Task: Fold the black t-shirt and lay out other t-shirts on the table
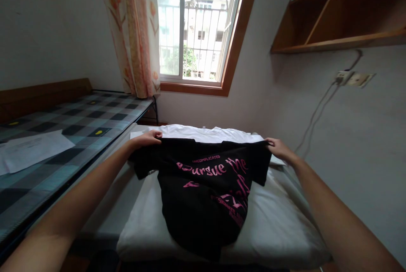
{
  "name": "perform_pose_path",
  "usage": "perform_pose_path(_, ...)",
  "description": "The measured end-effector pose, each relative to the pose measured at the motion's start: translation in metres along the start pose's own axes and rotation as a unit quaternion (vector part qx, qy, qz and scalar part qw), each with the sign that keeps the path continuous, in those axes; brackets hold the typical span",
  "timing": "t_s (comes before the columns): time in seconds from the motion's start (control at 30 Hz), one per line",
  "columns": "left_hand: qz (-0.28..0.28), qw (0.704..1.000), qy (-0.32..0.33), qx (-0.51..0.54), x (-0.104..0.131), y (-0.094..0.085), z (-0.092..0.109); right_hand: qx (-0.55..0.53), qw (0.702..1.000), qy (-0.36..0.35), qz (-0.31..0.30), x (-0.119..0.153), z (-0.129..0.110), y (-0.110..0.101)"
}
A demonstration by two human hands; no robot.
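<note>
A black T-shirt (187, 191) with pink lettering is stretched out between my two hands. My left hand (151, 137) is closed on its left shoulder, and my right hand (277, 148) pinches the right shoulder near the sleeve. The shirt's lower part hangs down over a white padded surface (279, 217). Behind the collar of the black shirt, a white T-shirt (203, 133) lies flat, mostly hidden by the black one.
To the left stands a bed with a checked mattress (104, 113) and paper sheets (38, 149) on it. A flowered curtain (136, 35) hangs beside a barred window (203, 31). On the right wall are a wooden shelf (330, 41) and a socket (358, 79) with a cord.
</note>
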State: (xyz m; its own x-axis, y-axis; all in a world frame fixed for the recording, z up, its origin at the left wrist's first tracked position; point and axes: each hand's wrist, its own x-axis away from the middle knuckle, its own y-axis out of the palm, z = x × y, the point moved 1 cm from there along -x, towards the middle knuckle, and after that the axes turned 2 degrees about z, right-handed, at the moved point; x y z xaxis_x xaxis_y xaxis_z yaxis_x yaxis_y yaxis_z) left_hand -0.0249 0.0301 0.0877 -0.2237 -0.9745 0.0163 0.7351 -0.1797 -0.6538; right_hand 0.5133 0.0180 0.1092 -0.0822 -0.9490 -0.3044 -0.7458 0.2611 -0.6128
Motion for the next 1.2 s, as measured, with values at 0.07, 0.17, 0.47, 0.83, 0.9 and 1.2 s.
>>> perform_pose_path(0.07,-0.001,0.996,0.03,0.086,0.004,-0.011,0.006,-0.04,0.996,-0.018,0.078,-0.006,-0.008,-0.011)
perform_pose_path(0.17,0.069,0.972,0.076,0.211,0.01,-0.028,0.011,-0.07,0.941,-0.087,0.318,-0.006,-0.021,-0.029)
perform_pose_path(0.47,0.024,0.99,0.085,-0.113,0.001,-0.008,-0.002,0.105,0.968,0.039,-0.226,0.004,0.014,-0.023)
perform_pose_path(0.83,0.123,0.921,0.086,-0.361,0.003,0.024,0.016,0.436,0.879,-0.096,-0.165,0.023,-0.028,0.023)
perform_pose_path(0.9,0.124,0.921,0.084,-0.361,-0.001,0.029,0.023,0.418,0.887,-0.124,-0.153,0.02,-0.038,0.038)
perform_pose_path(1.2,-0.036,0.944,-0.05,-0.323,-0.038,0.036,0.027,0.345,0.896,0.043,-0.278,-0.004,-0.035,0.097)
